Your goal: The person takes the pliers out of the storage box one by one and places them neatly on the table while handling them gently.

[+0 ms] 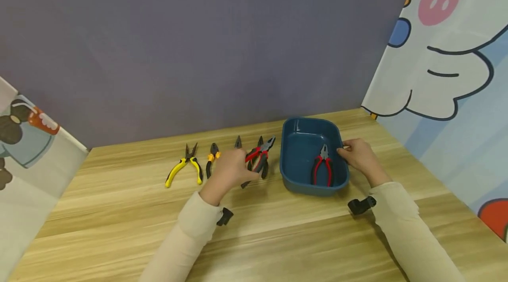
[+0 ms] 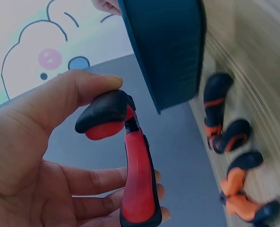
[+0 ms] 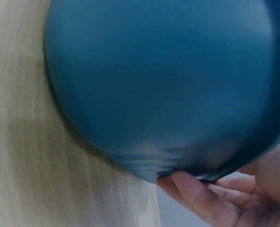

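My left hand (image 1: 230, 168) holds a pair of red-and-black pliers (image 1: 267, 146) above the table, left of a blue plastic bin (image 1: 309, 190). In the left wrist view, the thumb lies on one handle and the fingers are behind the other red handle (image 2: 139, 177); the jaws are out of sight there. My right hand (image 1: 362, 159) grips the bin's right rim, with fingers against its outer wall in the right wrist view. Inside the bin lies another pair of red-handled pliers (image 1: 324, 153), jaws toward the far side.
On the wooden table (image 1: 119, 211), yellow-handled long-nose pliers (image 1: 182, 163) lie at the left, beside orange-and-black pliers (image 1: 214, 149). Further pliers (image 1: 238, 142) lie partly hidden behind my left hand. A grey wall (image 1: 190, 52) rises along the table's back edge.
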Action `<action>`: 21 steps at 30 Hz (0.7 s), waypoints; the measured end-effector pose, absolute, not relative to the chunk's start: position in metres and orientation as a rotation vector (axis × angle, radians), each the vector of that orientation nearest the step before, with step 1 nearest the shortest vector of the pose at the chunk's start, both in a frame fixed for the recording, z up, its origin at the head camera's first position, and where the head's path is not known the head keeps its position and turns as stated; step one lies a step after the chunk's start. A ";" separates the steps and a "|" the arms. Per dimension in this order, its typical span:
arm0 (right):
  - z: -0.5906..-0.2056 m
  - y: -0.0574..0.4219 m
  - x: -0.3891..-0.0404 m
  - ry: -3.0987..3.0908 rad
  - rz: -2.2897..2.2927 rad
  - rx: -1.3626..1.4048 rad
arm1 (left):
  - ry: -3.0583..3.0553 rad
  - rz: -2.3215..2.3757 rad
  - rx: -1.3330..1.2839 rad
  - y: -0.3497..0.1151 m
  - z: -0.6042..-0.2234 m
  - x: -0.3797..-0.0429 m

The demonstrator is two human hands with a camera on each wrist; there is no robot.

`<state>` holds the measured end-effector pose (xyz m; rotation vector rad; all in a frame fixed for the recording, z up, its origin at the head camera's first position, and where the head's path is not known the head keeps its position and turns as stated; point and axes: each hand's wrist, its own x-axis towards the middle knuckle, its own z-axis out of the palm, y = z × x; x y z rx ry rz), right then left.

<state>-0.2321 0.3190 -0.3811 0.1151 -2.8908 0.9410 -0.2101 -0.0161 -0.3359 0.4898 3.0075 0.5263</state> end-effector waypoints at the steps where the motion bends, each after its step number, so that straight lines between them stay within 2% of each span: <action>1: -0.381 0.319 -0.232 -2.890 0.942 0.116 | 3.008 0.526 0.471 -0.019 -0.336 -0.210; 21: -0.384 0.319 -0.231 -2.871 0.890 0.153 | 3.008 0.569 0.265 -0.069 -0.342 -0.212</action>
